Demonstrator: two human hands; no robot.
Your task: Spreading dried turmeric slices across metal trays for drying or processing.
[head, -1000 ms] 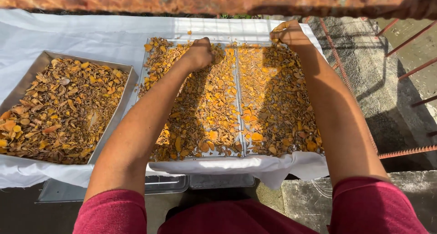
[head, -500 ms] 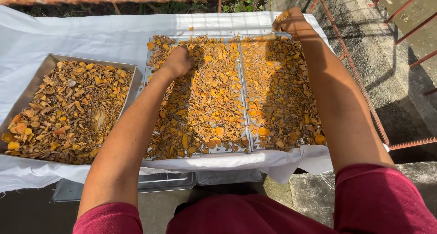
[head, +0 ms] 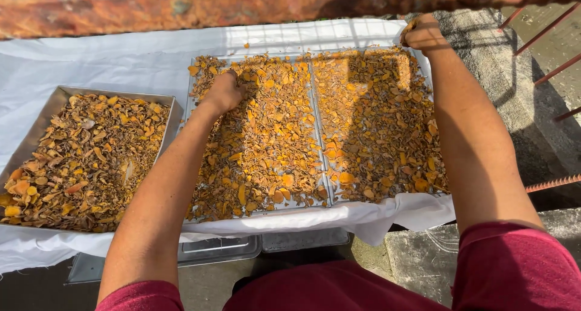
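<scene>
Two flat metal trays (head: 317, 143) lie side by side on a white cloth (head: 121, 57), covered with orange and brown dried slices (head: 278, 135). My left hand (head: 225, 91) rests palm down on the slices near the far left corner of the left tray, fingers curled into them. Reaching to the far right corner of the right tray, my right hand (head: 422, 34) has its fingers closed around a few slices at the tray's rim. Both my arms stretch over the trays and cast shadows on them.
A deeper metal tray (head: 57, 99) with browner dried pieces (head: 85, 160) sits at the left on the cloth. A rusty rail (head: 181, 8) crosses the top. Concrete ground (head: 502, 87) and rusty bars (head: 544, 39) lie to the right. Empty metal trays (head: 218, 250) sit under the cloth's front edge.
My left hand has slid left and nearer across the slices on the left tray. The right hand stays at the far right corner.
</scene>
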